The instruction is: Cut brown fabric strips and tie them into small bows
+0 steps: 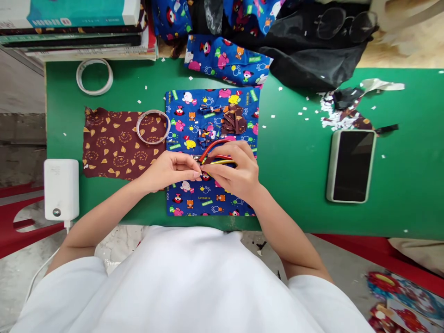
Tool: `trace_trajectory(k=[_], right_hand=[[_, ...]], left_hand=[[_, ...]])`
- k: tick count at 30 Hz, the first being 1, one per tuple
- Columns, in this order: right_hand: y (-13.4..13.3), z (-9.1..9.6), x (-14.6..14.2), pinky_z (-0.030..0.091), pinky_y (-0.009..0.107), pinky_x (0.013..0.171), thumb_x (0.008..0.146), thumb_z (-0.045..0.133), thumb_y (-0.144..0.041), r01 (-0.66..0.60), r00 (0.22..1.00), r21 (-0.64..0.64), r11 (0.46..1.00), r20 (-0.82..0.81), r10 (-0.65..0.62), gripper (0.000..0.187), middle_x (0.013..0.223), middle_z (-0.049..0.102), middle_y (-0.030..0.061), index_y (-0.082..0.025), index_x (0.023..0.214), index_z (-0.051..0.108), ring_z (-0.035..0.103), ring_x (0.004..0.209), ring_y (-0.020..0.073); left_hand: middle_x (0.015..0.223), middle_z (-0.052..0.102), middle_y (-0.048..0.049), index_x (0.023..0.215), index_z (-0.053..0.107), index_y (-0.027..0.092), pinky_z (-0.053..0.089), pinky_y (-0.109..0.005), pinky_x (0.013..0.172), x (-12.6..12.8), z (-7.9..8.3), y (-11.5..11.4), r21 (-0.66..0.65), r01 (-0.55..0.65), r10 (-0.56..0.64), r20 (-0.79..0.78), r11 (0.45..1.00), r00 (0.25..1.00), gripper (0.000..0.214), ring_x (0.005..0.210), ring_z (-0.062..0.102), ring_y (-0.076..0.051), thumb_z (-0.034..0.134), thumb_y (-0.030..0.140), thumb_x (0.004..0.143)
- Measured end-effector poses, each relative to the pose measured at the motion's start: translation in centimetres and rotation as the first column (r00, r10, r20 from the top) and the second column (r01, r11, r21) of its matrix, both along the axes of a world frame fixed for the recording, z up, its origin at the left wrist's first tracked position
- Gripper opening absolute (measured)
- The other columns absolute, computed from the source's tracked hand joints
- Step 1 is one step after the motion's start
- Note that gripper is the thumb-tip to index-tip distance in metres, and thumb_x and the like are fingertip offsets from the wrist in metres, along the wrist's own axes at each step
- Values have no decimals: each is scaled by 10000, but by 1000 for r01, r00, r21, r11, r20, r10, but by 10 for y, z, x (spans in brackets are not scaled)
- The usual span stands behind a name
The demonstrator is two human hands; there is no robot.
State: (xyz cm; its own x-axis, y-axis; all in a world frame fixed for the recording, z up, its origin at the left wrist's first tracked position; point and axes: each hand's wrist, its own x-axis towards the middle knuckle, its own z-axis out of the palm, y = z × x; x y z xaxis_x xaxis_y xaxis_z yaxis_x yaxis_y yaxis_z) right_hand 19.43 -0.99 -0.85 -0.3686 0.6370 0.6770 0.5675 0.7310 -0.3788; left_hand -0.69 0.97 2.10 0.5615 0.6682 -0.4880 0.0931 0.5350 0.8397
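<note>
Both hands meet over a blue cartoon-print cloth (183,185) on the green table. My right hand (239,171) is closed around scissors (210,149) with red and yellow handles; the blades are mostly hidden by the fingers. Thumb and fingers of my left hand (175,171) pinch together right beside the right fingertips, and whatever small piece lies between them is hidden. Just beyond the hands, cut strips of brown cloth (234,121) and small blue cloth scraps (209,134) lie on the blue cloth.
Left of the blue cloth lies a brown patterned cloth (118,143) under a tape roll (138,127). Another tape roll (80,76), books (86,41) and a power bank (61,189) are farther left. At right are a phone (352,166), paper bits (333,115) and glasses (347,23) on black cloth.
</note>
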Motion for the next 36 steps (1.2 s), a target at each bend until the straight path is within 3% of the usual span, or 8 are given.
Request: trace_trajectory(k=[6,9,12,17,21,25,36], right_hand=[[-2,4,-1,502,333,725,821,640,-175,73,995,-43,996,-64,-76,145,875,668,39,-250,944,632,614,797,165],[-5,8,-1,505,313,660,826,619,-186,52,987,-121,991,-143,-69,33,745,648,37,-214,829,601,609,717,160],[-8,10,-4,515,281,643,852,598,-190,-5,990,-238,971,-137,-28,111,702,667,35,-198,742,603,617,674,140],[-12,10,-11,502,235,591,865,589,-197,-30,979,-482,876,-193,-73,142,731,704,28,-180,735,645,617,620,104],[-13,11,-13,478,212,523,835,612,-192,-53,956,-603,796,-261,-134,122,718,695,18,-177,719,648,599,599,95],[-13,12,-13,478,214,517,829,608,-202,-55,952,-635,770,-267,-151,121,712,690,17,-181,720,656,596,603,98],[-14,11,-13,458,186,485,823,623,-191,-81,954,-633,770,-272,-123,89,713,693,18,-163,749,665,574,561,78]], left_hand=[[678,724,10,725,706,134,555,-150,642,0,0,0,33,-53,54,-33,998,998,93,650,694,-91,762,189,676],[691,728,0,736,712,129,557,-146,635,0,-1,-1,80,-87,90,-40,993,995,120,647,694,-91,774,213,675],[710,732,-7,741,715,125,564,-145,642,1,-1,-2,92,-119,123,-39,989,992,146,659,699,-95,794,204,647],[735,739,-18,759,710,122,580,-162,671,2,-3,-4,90,-115,118,-29,989,993,138,692,715,-110,772,216,679],[749,742,-35,777,692,119,590,-187,677,2,-4,-5,108,-82,86,-38,991,996,149,716,727,-136,757,227,698],[758,738,-49,780,675,113,597,-198,666,2,-4,-6,140,-60,69,-61,988,996,161,719,732,-152,744,240,707],[726,726,-34,750,653,121,596,-219,664,4,-1,-9,255,-62,101,-145,965,984,139,702,732,-167,713,234,695]])
